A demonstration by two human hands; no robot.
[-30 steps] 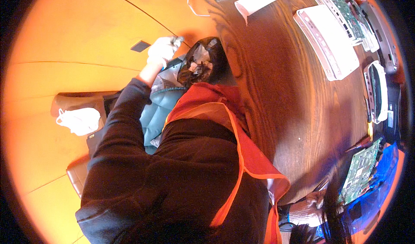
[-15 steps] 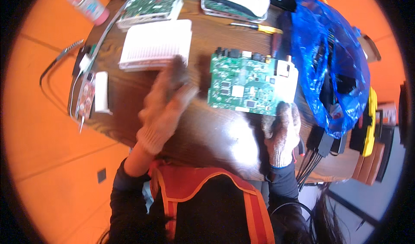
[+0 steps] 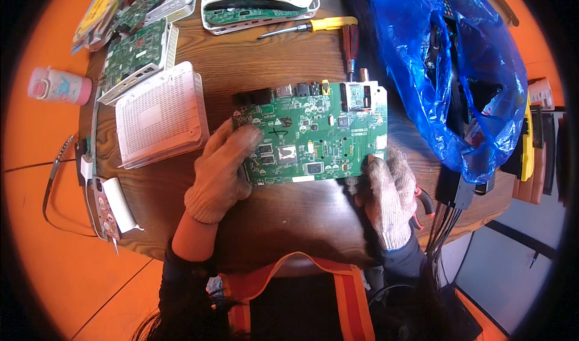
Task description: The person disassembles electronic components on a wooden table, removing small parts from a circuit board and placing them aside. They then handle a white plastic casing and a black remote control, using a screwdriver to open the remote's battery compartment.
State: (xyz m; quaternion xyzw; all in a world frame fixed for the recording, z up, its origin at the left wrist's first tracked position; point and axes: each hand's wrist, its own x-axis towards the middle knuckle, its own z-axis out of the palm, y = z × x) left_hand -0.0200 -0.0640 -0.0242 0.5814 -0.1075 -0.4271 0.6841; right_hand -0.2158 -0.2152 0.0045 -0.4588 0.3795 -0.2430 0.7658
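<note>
At the middle of the desk, your left hand and right hand are gripping the green circuit board by its left edge and near right corner, apparently steadying it; moving it is calling for even support. Unlike half a second ago, your left hand is touching it.

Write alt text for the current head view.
The gloved left hand and gloved right hand hold a green circuit board over a wooden table. A white vented case lies left of the board, a blue plastic bag right, and a yellow-handled screwdriver beyond.
</note>
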